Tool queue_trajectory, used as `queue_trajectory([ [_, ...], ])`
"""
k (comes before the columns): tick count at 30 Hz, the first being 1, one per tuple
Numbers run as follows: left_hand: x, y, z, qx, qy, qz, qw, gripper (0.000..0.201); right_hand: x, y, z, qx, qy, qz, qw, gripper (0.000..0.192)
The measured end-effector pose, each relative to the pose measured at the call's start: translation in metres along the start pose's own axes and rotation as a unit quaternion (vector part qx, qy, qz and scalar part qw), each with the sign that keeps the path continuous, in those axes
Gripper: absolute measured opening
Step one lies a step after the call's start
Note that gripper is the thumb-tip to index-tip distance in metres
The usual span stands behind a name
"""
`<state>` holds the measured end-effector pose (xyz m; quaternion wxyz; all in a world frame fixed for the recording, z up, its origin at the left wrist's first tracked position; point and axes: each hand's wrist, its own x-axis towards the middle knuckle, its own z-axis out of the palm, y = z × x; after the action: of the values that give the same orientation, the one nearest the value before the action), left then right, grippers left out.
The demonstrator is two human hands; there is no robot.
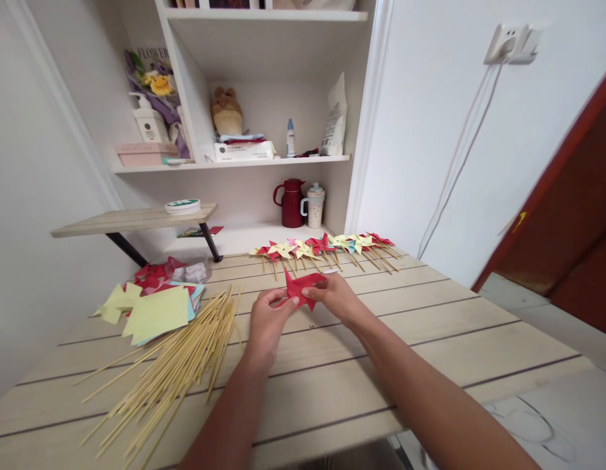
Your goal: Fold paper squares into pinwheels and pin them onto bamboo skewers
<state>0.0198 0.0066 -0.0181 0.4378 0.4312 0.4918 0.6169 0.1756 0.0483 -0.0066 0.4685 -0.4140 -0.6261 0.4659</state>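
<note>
A red paper pinwheel (299, 284) is held above the table, pinched from both sides. My left hand (270, 318) grips its lower left part between thumb and fingers. On its right side, my right hand (335, 295) is closed on the paper, thumb near the middle. No stick shows on this pinwheel. Just below the hands, a tiny shiny piece (311, 325) lies on the table. Left of my left hand spreads a heap of thin wooden sticks (185, 365). Behind the hands is a row of finished pinwheels on sticks (320, 245), in red, yellow, pink and blue.
Coloured paper squares (159, 313) and a yellow pinwheel shape (119, 300) lie at the left, near a clear plastic box (191, 271). A small raised stand (131, 220) is behind them. A red jug (292, 203) and a speckled cup (315, 205) stand in the shelf unit.
</note>
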Motion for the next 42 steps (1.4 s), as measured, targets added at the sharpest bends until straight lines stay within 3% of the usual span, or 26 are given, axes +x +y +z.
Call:
queue_trajectory([
  [9,0.004,-0.004,-0.001,0.056,0.012,0.062,0.996,0.011,0.0,0.0,0.001,-0.01,-0.009,-0.017,1.0,0.018],
  [21,0.009,-0.003,0.0,0.062,0.008,0.109,0.992,0.003,-0.002,-0.003,0.003,-0.037,0.0,-0.014,0.999,0.019],
  [25,0.01,-0.005,-0.001,0.048,0.007,0.093,0.994,0.008,0.0,0.0,0.005,-0.035,0.035,0.006,0.999,0.022],
  [31,0.011,-0.006,-0.006,0.015,0.013,0.048,0.999,0.017,0.0,-0.001,0.001,0.009,0.044,-0.052,0.998,0.029],
  [37,0.012,-0.005,-0.009,0.005,0.038,0.005,0.999,0.017,-0.002,-0.004,-0.002,0.027,0.084,-0.041,0.995,0.035],
  [42,0.009,-0.004,-0.009,0.005,0.051,-0.016,0.999,0.018,-0.001,-0.001,-0.001,0.032,0.061,-0.026,0.997,0.034],
])
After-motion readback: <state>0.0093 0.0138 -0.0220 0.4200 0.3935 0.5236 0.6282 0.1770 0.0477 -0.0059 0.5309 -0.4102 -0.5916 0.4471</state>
